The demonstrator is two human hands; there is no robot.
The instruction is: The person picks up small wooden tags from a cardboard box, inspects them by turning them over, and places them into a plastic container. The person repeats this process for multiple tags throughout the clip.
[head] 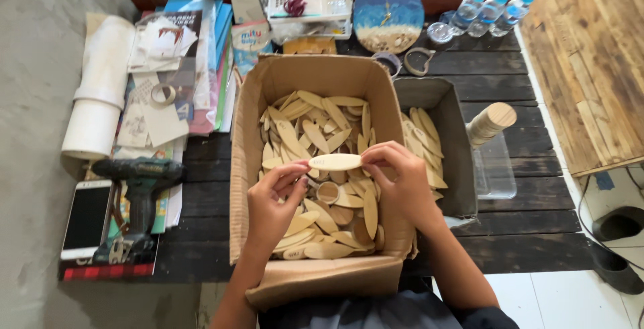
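Both hands hold one flat, oval wooden piece (335, 162) level above an open cardboard box (245, 141). My left hand (274, 203) pinches its left end with thumb and fingers. My right hand (400, 185) grips its right end. The box below is filled with several similar pale wooden ovals (315, 134) and a few small round discs (328, 192). A second, grey box (451, 134) on the right holds more ovals (422, 142).
A dark plank table (523, 228) carries a cordless drill (137, 198) and a phone (87, 219) at left, papers and a white roll (100, 94) behind them. At the back stand a round blue clock face (388, 16) and three water bottles (490, 12). A stack of wooden discs (491, 122) lies at right.
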